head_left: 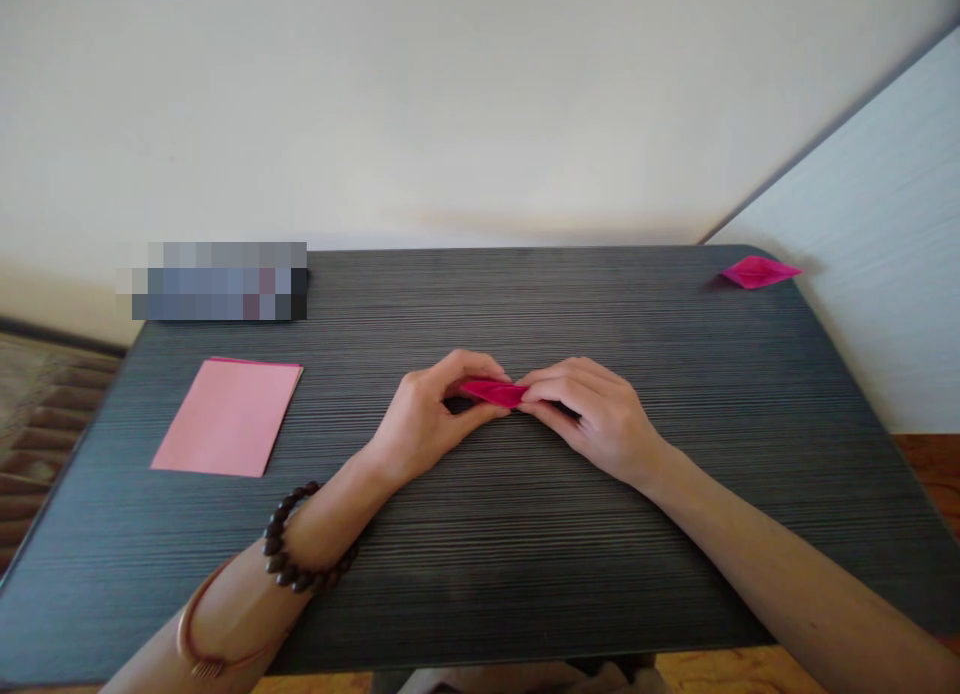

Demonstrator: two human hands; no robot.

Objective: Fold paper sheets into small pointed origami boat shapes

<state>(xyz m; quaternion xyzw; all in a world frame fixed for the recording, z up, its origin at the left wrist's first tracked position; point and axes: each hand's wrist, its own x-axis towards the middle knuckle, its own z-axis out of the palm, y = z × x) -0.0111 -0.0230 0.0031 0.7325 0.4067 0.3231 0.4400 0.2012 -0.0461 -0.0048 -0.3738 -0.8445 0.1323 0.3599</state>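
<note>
Over the middle of the dark table, a small folded piece of deep pink paper (pixel 489 391) is pinched between both hands. My left hand (pixel 435 409) curves around its left part, with thumb and fingertips closed on it. From the other side, my right hand (pixel 589 409) grips the right end between thumb and fingers, which hide that end. At the far right corner lies another folded pink paper piece (pixel 761 272), pointed at both ends. A stack of square pink paper sheets (pixel 229 417) rests to the left of my left hand.
A blurred-out box-like object (pixel 217 282) stands at the back left of the dark wood-grain table (pixel 480 574). Behind the table rises a pale wall (pixel 480 104). A white panel (pixel 862 234) borders the right side, and a radiator (pixel 52 444) is at the left.
</note>
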